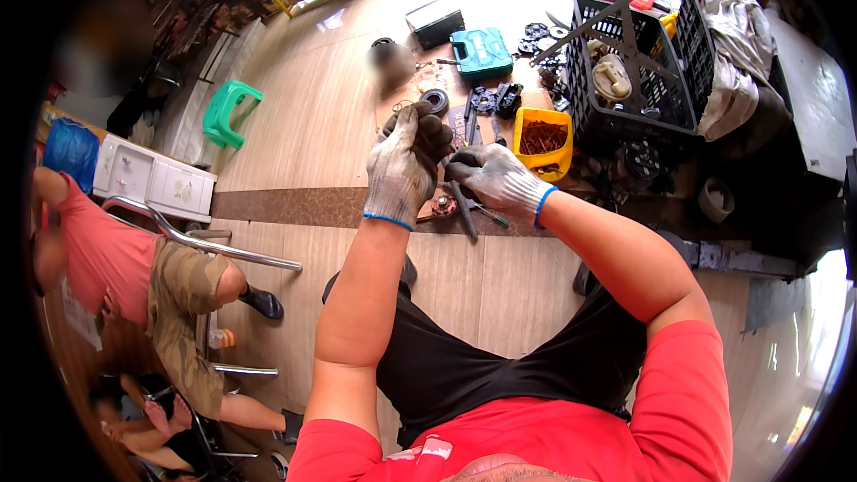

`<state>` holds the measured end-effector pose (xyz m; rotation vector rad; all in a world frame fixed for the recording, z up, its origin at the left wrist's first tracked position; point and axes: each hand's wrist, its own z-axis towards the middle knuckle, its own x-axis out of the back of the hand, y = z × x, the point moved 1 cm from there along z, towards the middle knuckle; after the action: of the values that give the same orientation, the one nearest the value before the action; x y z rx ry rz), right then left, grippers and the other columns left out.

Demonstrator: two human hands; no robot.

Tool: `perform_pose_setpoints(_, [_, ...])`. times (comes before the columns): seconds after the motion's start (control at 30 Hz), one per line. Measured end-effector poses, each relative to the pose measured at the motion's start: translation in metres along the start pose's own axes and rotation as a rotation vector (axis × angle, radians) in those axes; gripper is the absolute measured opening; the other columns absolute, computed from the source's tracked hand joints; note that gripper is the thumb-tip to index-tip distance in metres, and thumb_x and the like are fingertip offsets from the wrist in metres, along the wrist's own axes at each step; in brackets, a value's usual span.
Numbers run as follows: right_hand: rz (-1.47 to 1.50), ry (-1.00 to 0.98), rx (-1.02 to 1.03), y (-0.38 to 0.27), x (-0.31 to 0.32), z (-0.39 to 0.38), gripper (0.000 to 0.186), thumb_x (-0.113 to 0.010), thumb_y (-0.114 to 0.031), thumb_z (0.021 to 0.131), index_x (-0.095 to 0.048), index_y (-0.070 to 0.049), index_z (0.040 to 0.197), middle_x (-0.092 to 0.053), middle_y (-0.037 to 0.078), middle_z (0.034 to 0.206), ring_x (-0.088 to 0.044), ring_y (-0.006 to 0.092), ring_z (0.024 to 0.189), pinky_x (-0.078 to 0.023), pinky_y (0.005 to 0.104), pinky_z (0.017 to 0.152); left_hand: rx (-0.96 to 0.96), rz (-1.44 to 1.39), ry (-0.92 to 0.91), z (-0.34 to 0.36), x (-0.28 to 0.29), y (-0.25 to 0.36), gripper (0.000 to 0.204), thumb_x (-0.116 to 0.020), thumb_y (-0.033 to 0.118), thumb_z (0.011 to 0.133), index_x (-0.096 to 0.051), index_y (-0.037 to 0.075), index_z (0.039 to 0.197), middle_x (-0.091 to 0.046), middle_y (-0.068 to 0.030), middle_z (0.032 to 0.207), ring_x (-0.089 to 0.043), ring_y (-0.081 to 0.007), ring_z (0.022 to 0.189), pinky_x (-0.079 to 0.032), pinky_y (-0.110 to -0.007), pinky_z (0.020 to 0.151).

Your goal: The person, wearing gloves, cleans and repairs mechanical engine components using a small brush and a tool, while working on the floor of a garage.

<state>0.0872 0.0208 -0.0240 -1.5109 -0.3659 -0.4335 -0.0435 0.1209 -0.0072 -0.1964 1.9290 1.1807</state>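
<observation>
Both my hands wear whitish knit gloves with dark palms and blue cuffs, held close together over parts on the floor. My left hand (pixel 400 168) is raised and closed, with a thin wire (pixel 402 105) showing at its fingertips. Just to the right, my right hand (pixel 502 180) is pinched shut; whatever lies between its fingers is hidden. Behind the hands lies a black ring-shaped part (pixel 435 98). Below them are a round red and silver part (pixel 443 205) and a dark bar (pixel 465 214). A yellow tub (pixel 560 168) holding reddish-brown pieces stands right of my right hand.
A teal tool case (pixel 482 55) and a black box (pixel 437 29) lie farther off. Black plastic crates (pixel 594 112) stand at the right, near scattered dark parts. At the left are a green stool (pixel 230 112) and a seated person (pixel 183 272) beside a metal chair rail (pixel 223 250).
</observation>
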Motion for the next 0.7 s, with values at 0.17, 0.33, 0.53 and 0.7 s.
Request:
perform_pose_setpoints(0.17, [0.19, -0.213, -0.058, 0.004, 0.032, 0.006, 0.019, -0.067, -0.021, 0.094, -0.069, -0.002, 0.092, -0.06, 0.0, 0.07, -0.052, 0.0079, 0.06, -0.042, 0.0258, 0.053, 0.044, 0.178, -0.115, -0.009, -0.011, 0.006, 0.026, -0.059, 0.025, 0.101, -0.064, 0.0, 0.105, -0.068, -0.0107, 0.081, -0.067, -0.0257, 0.072, -0.055, -0.039, 0.069])
perform_pose_setpoints(0.33, [0.171, -0.124, -0.204, 0.001, 0.058, 0.011, 0.012, -0.067, -0.016, 0.091, -0.072, -0.008, 0.097, -0.061, 0.006, 0.067, -0.058, 0.0139, 0.06, -0.047, 0.0329, 0.054, 0.177, 0.343, -0.233, -0.015, -0.013, 0.012, 0.027, -0.06, 0.023, 0.1, -0.063, -0.003, 0.107, -0.069, -0.0126, 0.085, -0.068, -0.0235, 0.073, -0.056, -0.04, 0.065])
perform_pose_setpoints(0.53, [-0.359, 0.005, 0.212, 0.017, 0.071, 0.024, 0.019, -0.063, -0.021, 0.09, -0.071, -0.005, 0.097, -0.066, 0.02, 0.082, -0.065, 0.0323, 0.074, -0.052, 0.0391, 0.066, 0.28, 0.637, -0.237, -0.02, -0.017, 0.006, 0.025, -0.062, 0.019, 0.099, -0.065, -0.003, 0.11, -0.072, -0.014, 0.093, -0.072, -0.0236, 0.076, -0.059, -0.034, 0.067])
perform_pose_setpoints(0.7, [-0.343, 0.136, 0.127, 0.013, 0.06, 0.025, 0.036, -0.061, -0.034, 0.093, -0.068, 0.001, 0.093, -0.064, 0.027, 0.078, -0.065, 0.0407, 0.074, -0.052, 0.0442, 0.068, 0.181, 0.758, -0.186, -0.008, -0.006, -0.004, 0.025, -0.064, 0.021, 0.098, -0.067, -0.002, 0.11, -0.072, -0.0109, 0.095, -0.071, -0.0183, 0.079, -0.058, -0.03, 0.069])
